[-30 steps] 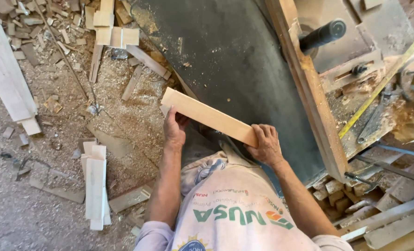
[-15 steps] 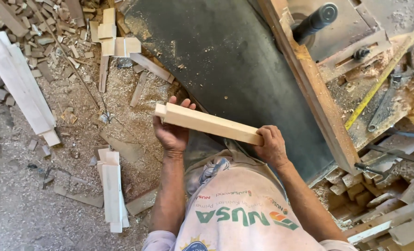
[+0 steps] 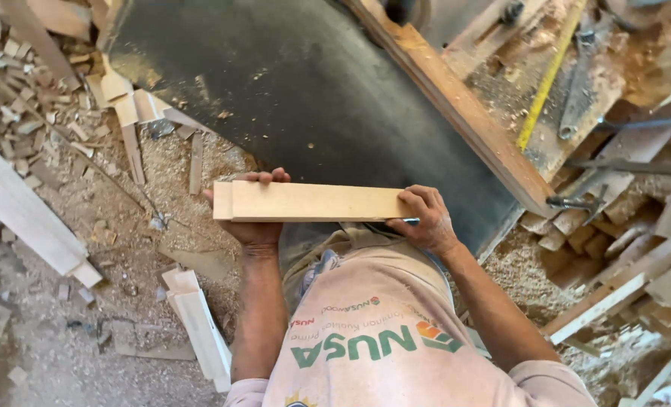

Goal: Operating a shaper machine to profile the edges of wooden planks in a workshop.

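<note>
Plank held level in both hands, over the near edge of the dark table.

Left hand wraps one end, right hand pinches the other, perhaps with something small and blue; sawdust floor cluttered with offcuts.

No pkgs, labels, signs, screens — none visible.

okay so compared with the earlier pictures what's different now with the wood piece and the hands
The pale wooden board has turned from slanting, left end higher, to level across the view, and sits nearer the body. The left hand and right hand keep hold of its two ends; nothing was let go. The dark table, the offcuts and sawdust on the floor stayed as they were.
</note>
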